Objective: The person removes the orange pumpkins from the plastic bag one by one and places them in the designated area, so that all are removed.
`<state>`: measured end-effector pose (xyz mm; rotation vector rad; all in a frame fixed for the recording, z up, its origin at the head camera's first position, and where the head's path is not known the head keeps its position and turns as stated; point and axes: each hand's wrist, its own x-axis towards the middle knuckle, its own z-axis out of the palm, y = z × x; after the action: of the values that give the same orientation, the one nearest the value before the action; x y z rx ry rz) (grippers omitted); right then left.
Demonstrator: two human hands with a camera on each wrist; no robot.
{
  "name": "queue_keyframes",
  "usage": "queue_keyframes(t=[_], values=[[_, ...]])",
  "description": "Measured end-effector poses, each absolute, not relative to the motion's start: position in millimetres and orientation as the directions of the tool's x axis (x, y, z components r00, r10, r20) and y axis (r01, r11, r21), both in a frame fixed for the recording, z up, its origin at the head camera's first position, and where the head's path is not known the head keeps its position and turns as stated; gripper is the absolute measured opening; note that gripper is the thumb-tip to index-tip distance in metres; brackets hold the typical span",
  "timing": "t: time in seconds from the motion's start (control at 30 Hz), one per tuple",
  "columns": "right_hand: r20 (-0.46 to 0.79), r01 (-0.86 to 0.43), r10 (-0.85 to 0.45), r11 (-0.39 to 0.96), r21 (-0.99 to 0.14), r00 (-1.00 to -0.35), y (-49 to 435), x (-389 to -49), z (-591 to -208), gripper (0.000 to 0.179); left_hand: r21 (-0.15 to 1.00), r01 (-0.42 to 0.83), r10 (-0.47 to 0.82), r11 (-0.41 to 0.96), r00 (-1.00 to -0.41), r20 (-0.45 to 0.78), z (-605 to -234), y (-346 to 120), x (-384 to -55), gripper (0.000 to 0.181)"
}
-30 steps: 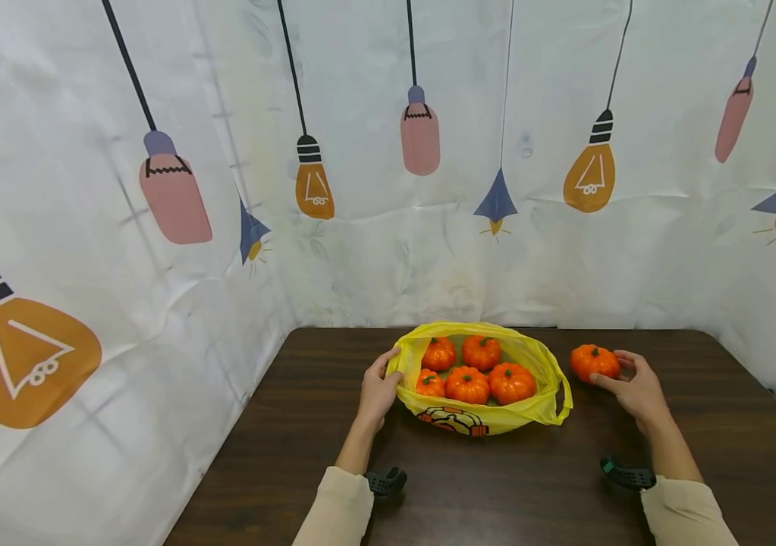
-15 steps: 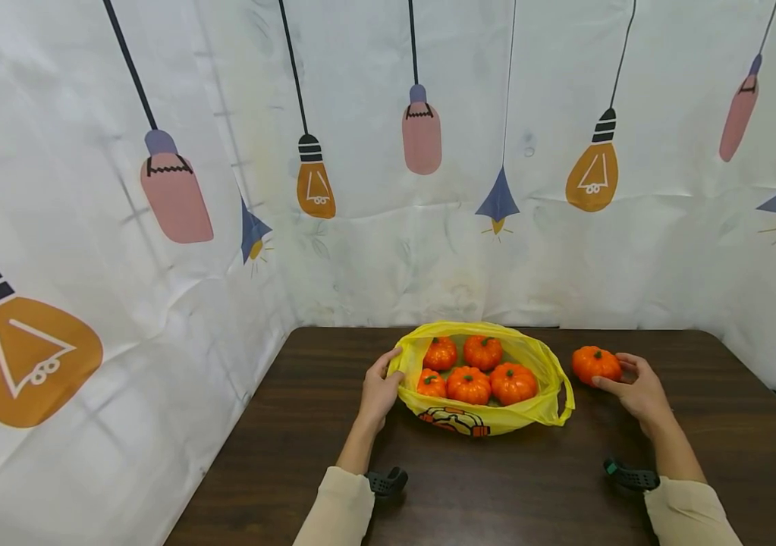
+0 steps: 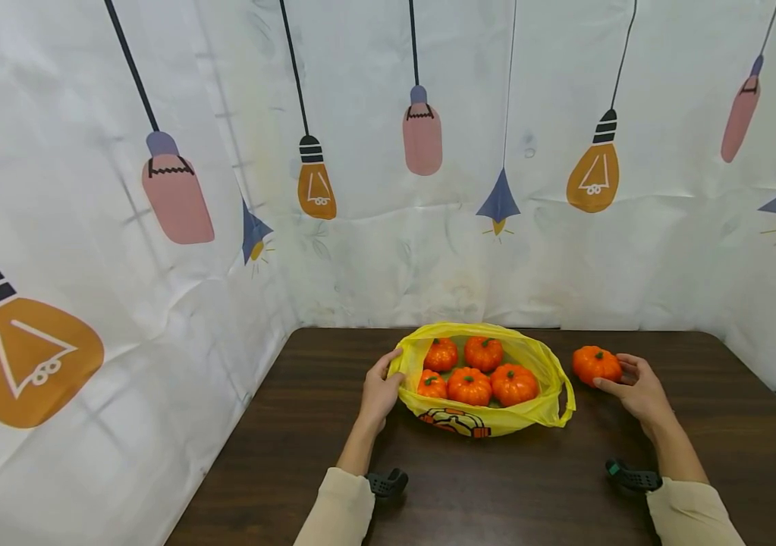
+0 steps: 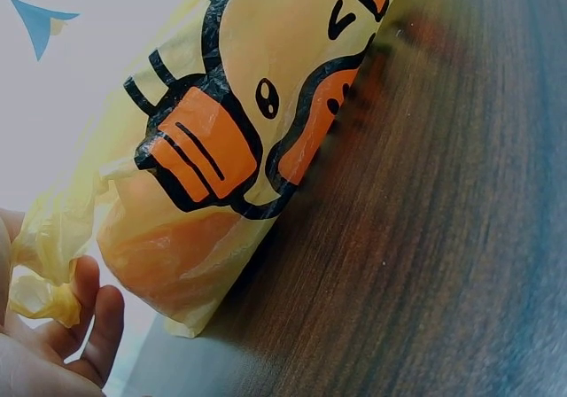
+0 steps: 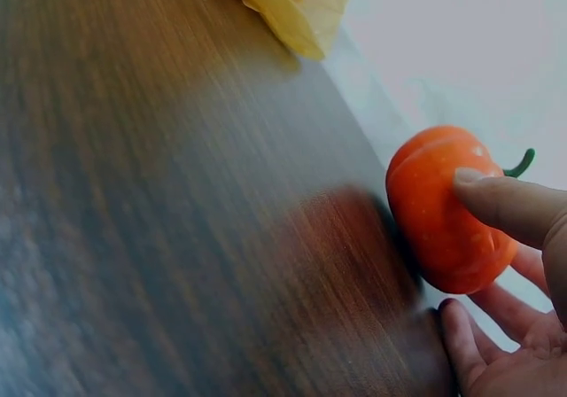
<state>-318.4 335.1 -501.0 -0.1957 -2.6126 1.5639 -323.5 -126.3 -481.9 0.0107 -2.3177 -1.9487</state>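
Head view: near the desk's far edge (image 3: 350,334), the left hand (image 3: 378,390) pinched the yellow bag (image 3: 520,421), seemingly steadying it, the right hand (image 3: 643,390) a pumpkin (image 3: 595,365).

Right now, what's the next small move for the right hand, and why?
Probably lift the outside pumpkin toward the bag: the right hand grips that pumpkin, and the left hand holds the bag, which stands open with five pumpkins inside.

The head view looked forward and down from six o'clock across the surface (image 3: 510,485). Close in, the left wrist view faced the yellow bag (image 4: 235,140), the right an orange pumpkin (image 5: 434,211) at three o'clock; both caught the bag.
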Motion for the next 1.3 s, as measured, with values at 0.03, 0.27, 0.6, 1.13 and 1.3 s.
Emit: queue_keyframes(t=[0.03, 0.27, 0.6, 1.13, 1.3], values=[[0.013, 0.063, 0.155, 0.471, -0.880, -0.988, 335.2, -318.3, -501.0, 0.095, 0.982, 0.068, -0.080, 0.174, -0.993, 0.083, -482.2, -126.1, -323.6, 0.052], [0.012, 0.059, 0.146, 0.474, -0.879, -0.989, 335.2, -318.0, -500.6, 0.095, 0.983, 0.063, -0.086, 0.174, -0.993, 0.079, -481.7, -124.5, -323.3, 0.051], [0.008, 0.063, 0.148, 0.464, -0.883, -0.989, 333.6, -318.5, -498.7, 0.095, 0.981, 0.059, -0.087, 0.186, -0.993, 0.077, -482.6, -124.3, -326.6, 0.053], [-0.017, 0.070, 0.119, 0.454, -0.888, -0.993, 334.0, -315.0, -486.2, 0.096, 0.981, 0.073, -0.069, 0.178, -0.994, 0.086, -483.9, -127.3, -326.8, 0.052], [-0.007, 0.077, 0.166, 0.424, -0.902, -0.986, 332.4, -311.6, -473.0, 0.093, 0.980, 0.069, -0.069, 0.188, -0.994, 0.083, -484.5, -127.1, -327.7, 0.052]])
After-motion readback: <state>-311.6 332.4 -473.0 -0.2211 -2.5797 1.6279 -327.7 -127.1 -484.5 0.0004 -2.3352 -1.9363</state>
